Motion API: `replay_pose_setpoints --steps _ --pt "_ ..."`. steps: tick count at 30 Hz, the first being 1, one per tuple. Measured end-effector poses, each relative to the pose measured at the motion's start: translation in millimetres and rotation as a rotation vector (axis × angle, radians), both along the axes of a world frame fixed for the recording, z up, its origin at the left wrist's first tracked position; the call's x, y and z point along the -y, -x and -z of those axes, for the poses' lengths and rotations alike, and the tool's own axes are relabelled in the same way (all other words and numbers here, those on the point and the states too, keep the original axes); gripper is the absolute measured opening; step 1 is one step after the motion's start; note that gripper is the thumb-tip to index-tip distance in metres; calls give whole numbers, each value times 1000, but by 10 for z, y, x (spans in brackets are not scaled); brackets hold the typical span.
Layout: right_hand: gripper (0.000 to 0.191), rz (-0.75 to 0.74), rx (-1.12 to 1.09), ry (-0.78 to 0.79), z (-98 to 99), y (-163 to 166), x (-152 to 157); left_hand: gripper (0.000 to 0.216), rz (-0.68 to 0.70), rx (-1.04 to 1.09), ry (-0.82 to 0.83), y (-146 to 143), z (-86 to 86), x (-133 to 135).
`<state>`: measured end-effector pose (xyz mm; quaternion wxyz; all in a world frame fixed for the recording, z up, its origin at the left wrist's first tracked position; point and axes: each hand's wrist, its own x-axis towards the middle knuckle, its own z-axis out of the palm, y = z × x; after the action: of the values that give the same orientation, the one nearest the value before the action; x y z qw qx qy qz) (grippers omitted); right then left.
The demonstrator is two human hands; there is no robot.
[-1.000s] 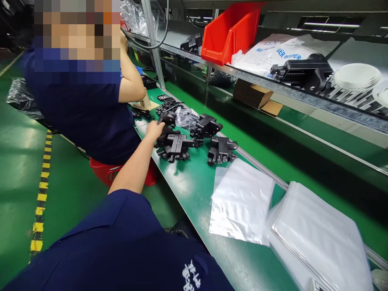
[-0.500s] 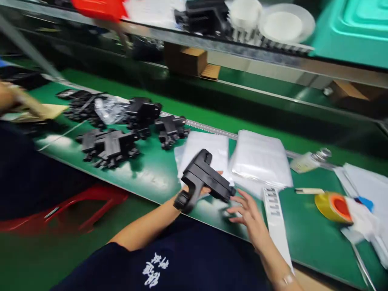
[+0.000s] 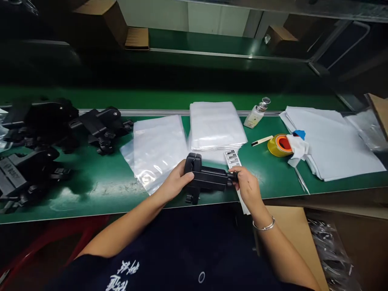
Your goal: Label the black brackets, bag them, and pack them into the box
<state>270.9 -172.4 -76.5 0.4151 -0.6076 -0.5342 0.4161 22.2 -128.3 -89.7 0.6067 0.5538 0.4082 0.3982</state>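
A black plastic clamp-like holder is held level above the front of the green bench. My left hand grips its left end, with the thumb lying on top. At the opposite end, the fingers of my right hand close around a dark knob that sticks out of the holder. Just behind lie clear plastic bags and a thick stack of bags. A white strip of printed labels runs partly beneath my right hand.
Several similar black holders are grouped at the left. To the right are a pump bottle, a yellow tape roll, tweezers, a cutter-like stick and white sheets. Cardboard boxes stand at the back.
The view has swung to the right. The holder has been turned more level, and my right hand, apart and open before, now grips its knob end.
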Motion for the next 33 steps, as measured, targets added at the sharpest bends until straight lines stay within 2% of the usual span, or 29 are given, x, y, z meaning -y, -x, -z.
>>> replay_pose_setpoints --steps 3,5,8,10,12,14,17,20,22,24,27,29,31,33 --pt "39 -75 -182 154 62 -47 -65 66 -16 -183 -129 19 -34 40" --pt "34 -98 -149 100 80 -56 -75 65 -57 -200 -130 15 -37 48" --pt "21 -134 160 -237 52 -72 -45 59 -113 -22 90 -34 4 23" --pt "18 -205 347 -509 35 -103 -26 58 -77 105 246 -45 32 -7" --pt "24 -252 432 -676 53 -148 -26 58 -4 110 229 -5 32 -30" --pt "32 -235 449 -698 110 -193 -39 58 73 -45 21 78 1 -34" --pt "40 -192 433 -650 236 -231 -48 50 177 -324 -430 212 -44 -15" --pt "48 -169 435 -678 348 -221 -38 51 209 -419 -829 294 -32 1" --pt "54 -164 449 -726 387 -198 -36 54 201 -433 -973 322 -10 5" --pt "57 -167 477 -776 384 -172 -45 54 194 -433 -1016 343 -4 10" --pt "56 -186 562 -842 294 -135 -65 47 182 -425 -881 382 -34 28" --pt "53 -238 639 -884 195 -112 -64 46 143 -396 -638 408 -54 43" --pt "48 -336 699 -902 91 -79 -45 56 84 -295 -339 429 -52 53" --pt "39 -445 699 -875 5 -26 -16 64 24 -163 -116 446 -32 62"
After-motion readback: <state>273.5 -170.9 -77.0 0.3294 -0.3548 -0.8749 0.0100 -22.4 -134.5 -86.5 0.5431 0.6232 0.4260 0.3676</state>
